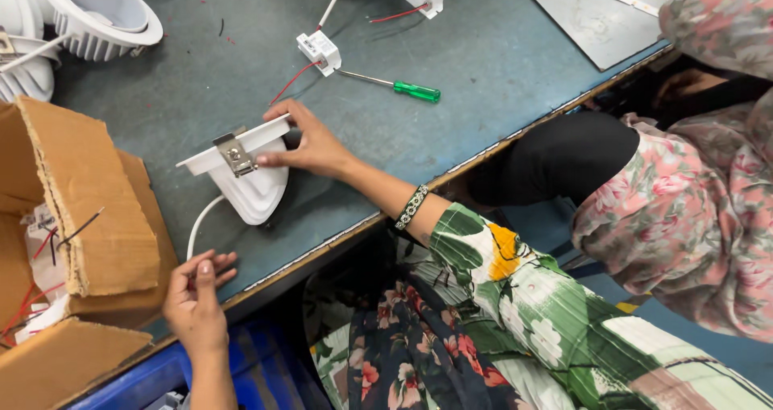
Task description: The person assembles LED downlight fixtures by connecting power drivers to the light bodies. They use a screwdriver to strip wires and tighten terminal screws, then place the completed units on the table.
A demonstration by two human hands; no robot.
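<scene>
Leftmost, torn cardboard box sits on table edge, red wires inside, within easy reach. Left hand beside it at table edge, fingers loosely curled near white cable; grip on cable — cannot tell. Cable runs up to white downlight housing, lying tilted on side so metal spring clip faces up. Right hand steadies housing rim, fingers spread, pressing rather than closed. Farther right: white connector block, green-handled screwdriver parked just beyond. Neighbour's floral sleeve at right.
</scene>
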